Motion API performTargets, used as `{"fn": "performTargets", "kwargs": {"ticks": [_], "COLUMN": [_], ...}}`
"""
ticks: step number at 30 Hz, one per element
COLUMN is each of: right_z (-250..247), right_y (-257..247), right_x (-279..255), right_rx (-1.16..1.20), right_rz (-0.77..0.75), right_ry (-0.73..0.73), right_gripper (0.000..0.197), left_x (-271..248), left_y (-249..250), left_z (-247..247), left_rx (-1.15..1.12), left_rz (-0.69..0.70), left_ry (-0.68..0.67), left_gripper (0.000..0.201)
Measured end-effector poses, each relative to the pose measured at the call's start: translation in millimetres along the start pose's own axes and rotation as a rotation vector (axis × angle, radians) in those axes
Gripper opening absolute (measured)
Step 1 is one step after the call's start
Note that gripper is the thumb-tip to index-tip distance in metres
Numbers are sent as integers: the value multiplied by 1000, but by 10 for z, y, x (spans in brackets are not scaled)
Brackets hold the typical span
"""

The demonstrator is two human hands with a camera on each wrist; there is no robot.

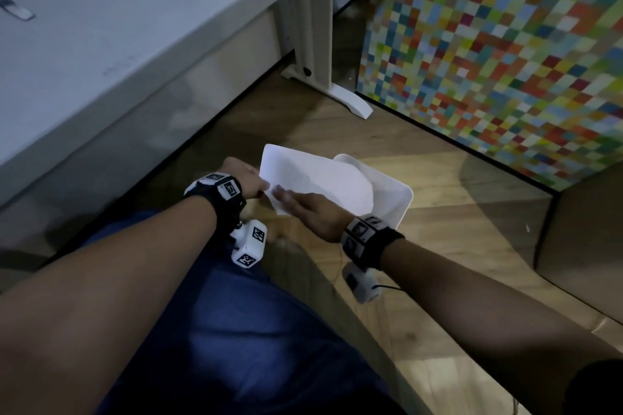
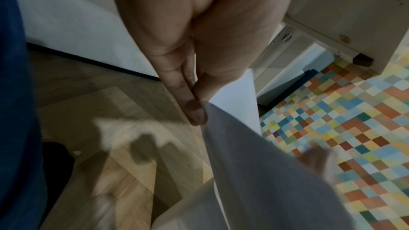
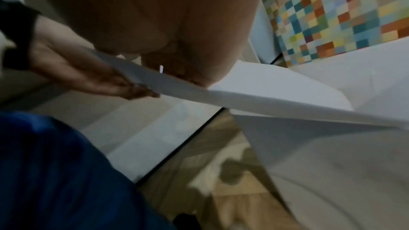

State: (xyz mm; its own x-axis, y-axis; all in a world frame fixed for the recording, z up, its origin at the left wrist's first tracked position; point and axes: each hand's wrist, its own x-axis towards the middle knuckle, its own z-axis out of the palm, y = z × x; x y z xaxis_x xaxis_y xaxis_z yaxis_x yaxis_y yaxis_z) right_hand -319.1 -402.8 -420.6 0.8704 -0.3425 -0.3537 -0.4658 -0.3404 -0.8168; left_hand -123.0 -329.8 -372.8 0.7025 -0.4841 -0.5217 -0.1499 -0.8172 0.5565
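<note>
A white sheet of paper (image 1: 313,175) hangs in the air over a white bin (image 1: 404,199) that stands on the wooden floor. My left hand (image 1: 264,187) pinches the sheet's near left edge between thumb and straight fingers (image 2: 194,111). My right hand (image 1: 286,197) lies flat on top of the paper with its fingers stretched towards the left hand. In the right wrist view the paper (image 3: 265,90) runs under my right palm (image 3: 188,74), with the left hand (image 3: 99,78) beneath its far end. The bin's wall (image 3: 332,172) fills the lower right there. What is inside the bin is hidden.
A white table (image 1: 101,44) with a white leg (image 1: 313,44) stands at the left. A panel of coloured squares (image 1: 488,61) closes off the back right. A brown box (image 1: 580,236) sits at the right. My blue trouser leg (image 1: 253,347) is below.
</note>
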Motion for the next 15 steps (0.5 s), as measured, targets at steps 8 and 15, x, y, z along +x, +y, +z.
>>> {"fn": "performTargets", "kwargs": {"ticks": [8, 15], "right_z": [-341, -36], "right_y": [615, -208], "right_x": [-255, -109], "right_rx": [-130, -83], "right_rz": [442, 57], "right_ry": [-44, -48], "right_gripper": [71, 66], "left_x": [135, 131], "left_y": [-106, -138], "left_z": [-111, -36], "left_rx": [-33, -14], "left_rz": [-25, -28], "left_ry": [47, 27], "left_gripper": [25, 26]}}
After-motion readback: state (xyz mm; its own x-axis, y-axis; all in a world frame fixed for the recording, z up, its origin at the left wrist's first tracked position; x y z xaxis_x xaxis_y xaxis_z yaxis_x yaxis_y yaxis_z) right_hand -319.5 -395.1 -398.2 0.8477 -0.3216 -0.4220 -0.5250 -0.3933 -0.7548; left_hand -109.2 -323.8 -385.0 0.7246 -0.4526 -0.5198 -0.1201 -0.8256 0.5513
